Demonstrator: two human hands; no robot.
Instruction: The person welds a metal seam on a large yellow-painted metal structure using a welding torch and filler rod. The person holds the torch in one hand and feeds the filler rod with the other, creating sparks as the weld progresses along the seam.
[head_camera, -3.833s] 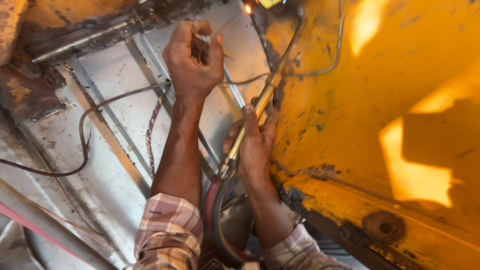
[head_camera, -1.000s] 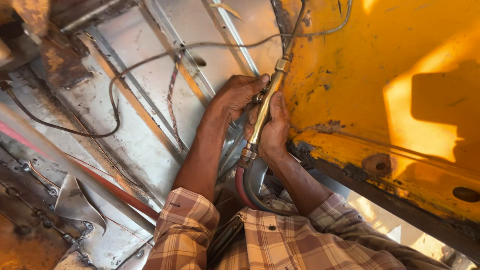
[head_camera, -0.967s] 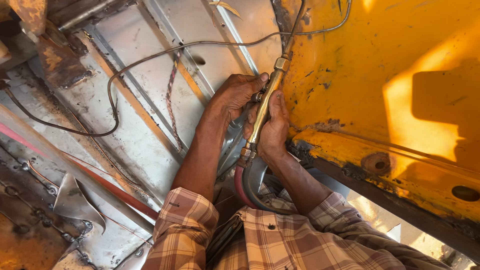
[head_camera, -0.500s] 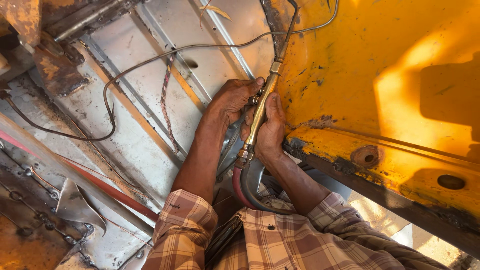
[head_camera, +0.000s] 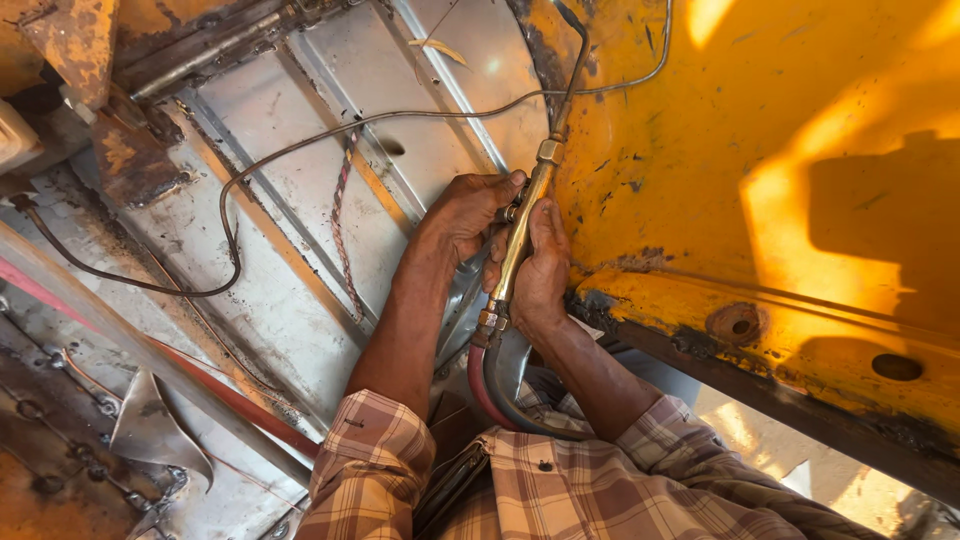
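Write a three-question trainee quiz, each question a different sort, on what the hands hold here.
1. True or false: both hands grip the brass torch.
2. Which hoses leave the torch's lower end? A) red hose and grey hose B) two blue hoses C) none
3. Fill in: the torch lies against a ____ painted metal panel.

Key:
1. True: left hand and right hand both wrap it.
2. A
3. yellow
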